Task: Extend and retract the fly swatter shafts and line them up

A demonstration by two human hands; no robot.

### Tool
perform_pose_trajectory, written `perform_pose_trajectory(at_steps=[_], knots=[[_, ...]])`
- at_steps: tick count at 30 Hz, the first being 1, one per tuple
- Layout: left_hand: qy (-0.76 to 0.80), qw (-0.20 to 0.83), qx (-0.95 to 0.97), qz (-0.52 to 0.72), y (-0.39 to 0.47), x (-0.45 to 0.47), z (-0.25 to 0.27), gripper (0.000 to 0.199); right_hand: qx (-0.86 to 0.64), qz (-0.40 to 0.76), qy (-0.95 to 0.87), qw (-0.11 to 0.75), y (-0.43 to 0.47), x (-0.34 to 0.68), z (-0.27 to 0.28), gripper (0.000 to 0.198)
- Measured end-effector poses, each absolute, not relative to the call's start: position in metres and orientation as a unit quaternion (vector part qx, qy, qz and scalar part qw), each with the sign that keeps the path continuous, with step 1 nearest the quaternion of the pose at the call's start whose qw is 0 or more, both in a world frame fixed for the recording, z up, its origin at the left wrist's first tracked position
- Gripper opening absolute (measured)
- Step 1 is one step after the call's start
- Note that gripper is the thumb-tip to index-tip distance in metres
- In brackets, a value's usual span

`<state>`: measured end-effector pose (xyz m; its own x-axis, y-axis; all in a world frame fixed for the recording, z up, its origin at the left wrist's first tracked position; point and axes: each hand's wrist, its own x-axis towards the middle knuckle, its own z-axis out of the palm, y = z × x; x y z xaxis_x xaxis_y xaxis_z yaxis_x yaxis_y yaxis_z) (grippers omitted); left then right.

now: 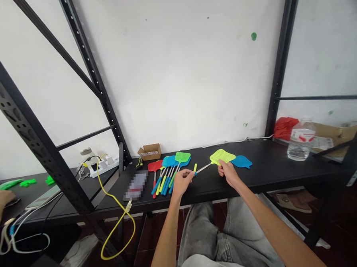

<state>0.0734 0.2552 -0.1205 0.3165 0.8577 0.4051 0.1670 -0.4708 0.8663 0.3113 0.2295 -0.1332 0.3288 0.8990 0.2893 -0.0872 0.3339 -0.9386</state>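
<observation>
Between my two hands is a yellow-green fly swatter (222,156) with a thin metal rod. My right hand (228,174) is closed on the lower edge of its mesh head. At the rod's other end, my left hand (182,183) pinches the handle end, where a bit of blue shows; the rest is hidden by the fingers. Just behind those fingertips stands a short yellow-green piece (195,167). A row of fly swatters (165,176) in red, blue, green and yellow lies left of my left hand. Past my right hand lies a blue swatter head (242,162).
A phone (136,185) with a yellow cable (110,193) and a small cardboard box (150,151) are at the left. A water bottle (301,139) stands at the right by a red bag (286,128). Black shelf posts (284,60) flank the table; another person's hand (1,200) is far left.
</observation>
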Motion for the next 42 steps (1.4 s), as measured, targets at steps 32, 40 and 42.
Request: perform_pose_trajectory(at_steps=[32, 40, 42], knots=[[0.353, 0.378, 0.703, 0.489, 0.245, 0.072, -0.11, 0.034, -0.389, 0.442, -0.518, 0.621, 0.221, 0.305, -0.123, 0.053], [0.351, 0.373, 0.706, 0.489, 0.244, 0.072, -0.109, 0.035, -0.396, 0.453, -0.555, 0.574, 0.221, 0.305, -0.122, 0.055], [0.353, 0.37, 0.707, 0.488, 0.244, 0.072, -0.109, 0.036, -0.398, 0.452, -0.565, 0.564, 0.223, 0.306, -0.125, 0.055]])
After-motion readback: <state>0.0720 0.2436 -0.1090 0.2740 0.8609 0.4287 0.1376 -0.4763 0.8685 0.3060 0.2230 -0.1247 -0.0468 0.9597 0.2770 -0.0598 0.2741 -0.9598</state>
